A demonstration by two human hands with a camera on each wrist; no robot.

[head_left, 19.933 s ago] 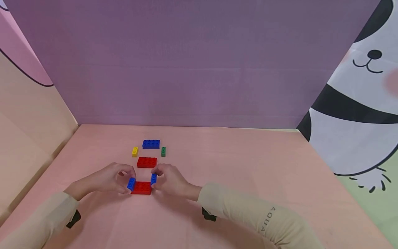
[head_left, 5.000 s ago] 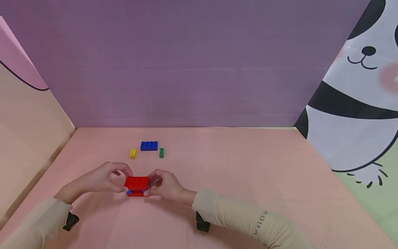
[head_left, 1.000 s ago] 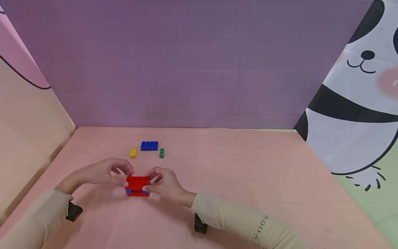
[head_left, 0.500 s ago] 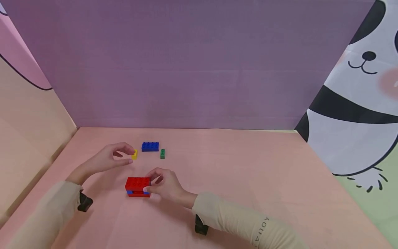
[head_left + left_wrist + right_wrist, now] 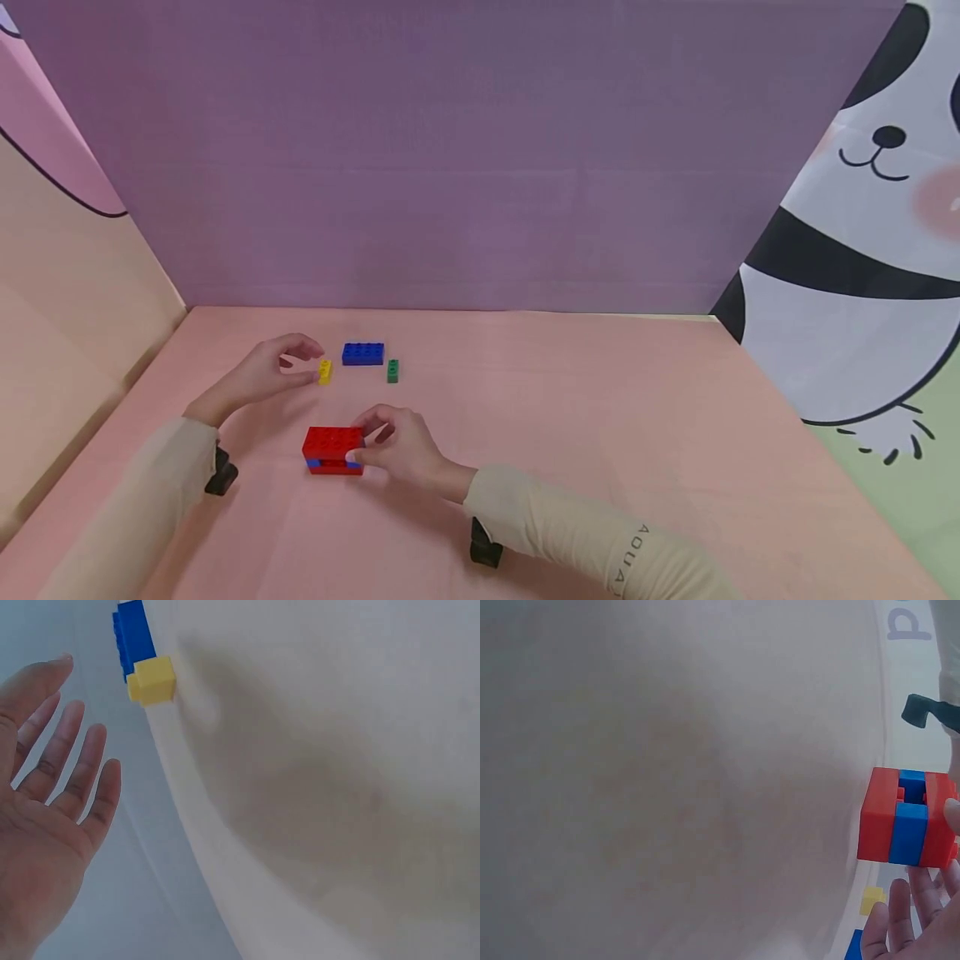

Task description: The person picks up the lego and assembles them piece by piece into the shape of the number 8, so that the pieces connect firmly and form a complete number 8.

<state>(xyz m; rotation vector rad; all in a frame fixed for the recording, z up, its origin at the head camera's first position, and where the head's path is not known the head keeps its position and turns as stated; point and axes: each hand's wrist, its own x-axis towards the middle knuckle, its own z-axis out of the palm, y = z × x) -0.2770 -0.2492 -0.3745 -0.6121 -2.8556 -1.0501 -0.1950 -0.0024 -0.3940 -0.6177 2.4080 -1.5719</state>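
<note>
A: Where did the yellow brick point(image 5: 326, 372) lie, counted from the red-and-blue stack point(image 5: 332, 438)?

B: It lay on the surface point(image 5: 600, 417), behind the stack's left half and well apart from it. The blue brick point(image 5: 363, 354) was farther behind the stack, and the green brick point(image 5: 393, 372) was behind it and past its right end.

A: Which hand was nearer to the yellow brick?

B: The left hand point(image 5: 262, 372), clearly. The brick was just to the right of its fingertips.

A: Were those fingers closed?

B: No, they were loosely bent, spread apart, and held nothing. The left wrist view showed a gap between thumb and brick.

A: And how was the brick's long axis turned?

B: It pointed roughly away from the person, across the long axis of the stack. The thumb was by its nearer part and the forefinger by its farther end, so they seemed lined up along its length.

A: And the right hand point(image 5: 401, 447)?

B: It gripped the stack's right end, thumb in front, fingers behind.
</note>
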